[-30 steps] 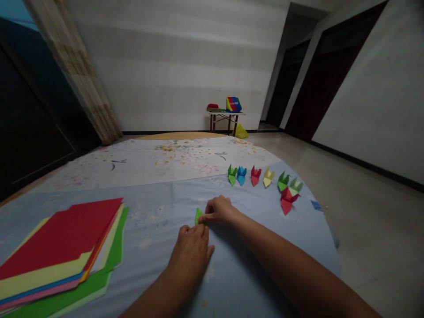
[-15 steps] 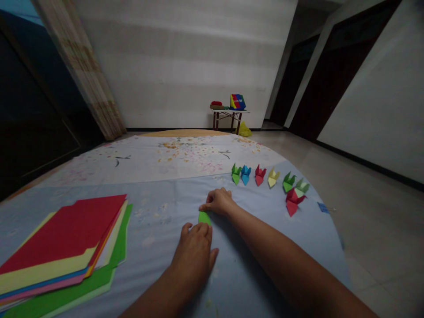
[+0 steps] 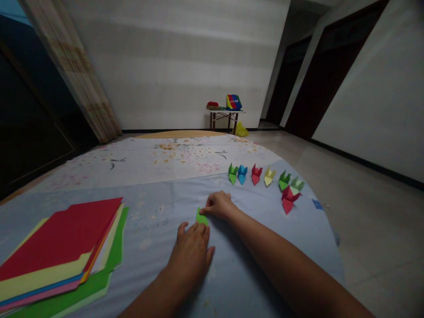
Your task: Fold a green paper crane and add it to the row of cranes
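A small piece of folded green paper (image 3: 202,217) lies on the blue part of the tablecloth, right in front of me. My left hand (image 3: 194,245) holds down its near end with the fingers bent over it, the thumb set off to the right. At the far end, my right hand (image 3: 218,205) pinches the paper's upper edge between thumb and index finger. Much of the paper's lower part is hidden under my left fingers. Beyond my right hand stands a row of folded paper cranes, among them a blue crane (image 3: 242,175) and a yellow crane (image 3: 269,176).
A stack of coloured paper sheets (image 3: 66,238), red on top, lies at the left. A larger red crane (image 3: 289,201) sits near the table's right edge, close to a blue clip-like object (image 3: 317,204). A small side table (image 3: 227,111) stands by the far wall.
The view has turned slightly, so everything sits a little further left. The green paper's far end now looks straight-edged instead of rounded, with my right thumb lying on it. My left hand keeps its place.
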`<state>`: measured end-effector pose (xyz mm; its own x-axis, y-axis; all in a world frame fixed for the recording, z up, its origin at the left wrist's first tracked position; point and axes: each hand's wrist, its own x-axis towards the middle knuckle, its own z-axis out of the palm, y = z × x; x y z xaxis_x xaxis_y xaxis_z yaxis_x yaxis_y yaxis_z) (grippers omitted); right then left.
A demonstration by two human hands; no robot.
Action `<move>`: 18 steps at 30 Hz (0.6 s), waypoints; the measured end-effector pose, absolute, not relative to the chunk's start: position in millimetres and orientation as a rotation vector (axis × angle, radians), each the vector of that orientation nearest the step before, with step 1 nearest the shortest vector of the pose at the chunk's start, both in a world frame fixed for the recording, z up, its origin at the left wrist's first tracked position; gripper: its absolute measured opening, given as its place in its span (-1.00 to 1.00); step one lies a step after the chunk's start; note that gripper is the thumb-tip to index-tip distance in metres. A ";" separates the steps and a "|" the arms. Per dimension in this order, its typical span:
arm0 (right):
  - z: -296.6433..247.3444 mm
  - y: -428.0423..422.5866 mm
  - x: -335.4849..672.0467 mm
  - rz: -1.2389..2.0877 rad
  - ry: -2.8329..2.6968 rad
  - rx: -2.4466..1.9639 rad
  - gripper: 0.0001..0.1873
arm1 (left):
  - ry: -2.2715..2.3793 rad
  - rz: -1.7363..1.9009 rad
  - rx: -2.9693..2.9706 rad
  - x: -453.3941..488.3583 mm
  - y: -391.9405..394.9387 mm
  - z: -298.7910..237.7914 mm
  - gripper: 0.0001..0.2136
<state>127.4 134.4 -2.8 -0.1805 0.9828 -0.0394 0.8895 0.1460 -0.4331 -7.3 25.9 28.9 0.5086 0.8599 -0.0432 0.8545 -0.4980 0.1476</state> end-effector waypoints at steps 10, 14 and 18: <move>3.4 125.3 130.3 0.477 -2.156 -1.728 -0.64 | 1.359 0.323 2.564 -28.8 46.6 18.9 -0.78; -3.1 112.4 135.8 0.609 -2.182 -1.717 -0.65 | 1.289 0.326 2.555 -35.5 52.2 18.5 -0.78; -6.5 113.3 134.1 0.533 -2.133 -1.787 -0.65 | 1.280 0.246 2.615 -35.0 46.6 22.9 -0.75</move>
